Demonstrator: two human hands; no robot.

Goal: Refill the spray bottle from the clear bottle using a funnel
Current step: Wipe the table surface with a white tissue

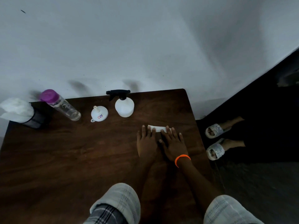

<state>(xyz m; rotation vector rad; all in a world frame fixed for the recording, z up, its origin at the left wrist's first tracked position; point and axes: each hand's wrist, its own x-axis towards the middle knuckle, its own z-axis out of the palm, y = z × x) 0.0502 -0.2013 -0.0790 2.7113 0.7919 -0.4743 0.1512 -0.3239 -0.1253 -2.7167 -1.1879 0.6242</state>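
Right now both hands lie flat on the dark wooden table (64,151), palms down and fingers spread, side by side with their thumbs nearly touching. The left hand (146,142) and the right hand (174,143) both rest their fingertips on a small folded white paper or tissue (157,127), which lies on the wood just in front of the spray bottle. Neither hand grips or pinches anything; they only press down on the sheet. An orange band (182,158) circles the right wrist, and pale checked sleeves (119,202) cover both forearms nearer the camera.

The white spray bottle (124,107) with its black trigger head (118,93) stands upright near the table's far edge, close to the pale wall (145,38). Just to the left of the spray bottle sits the white funnel (99,113), turned mouth down with its spout pointing up and a small sticker on its side. Farther left of the spray bottle stands the clear bottle (64,107) with a purple cap (49,95), its cap on. Left again, at the table's corner, a dark holder (38,118) carries white tissues (16,109).

To the right of the spray bottle, beyond the table's edge, two feet in pale slippers (215,141) rest on the dark floor.
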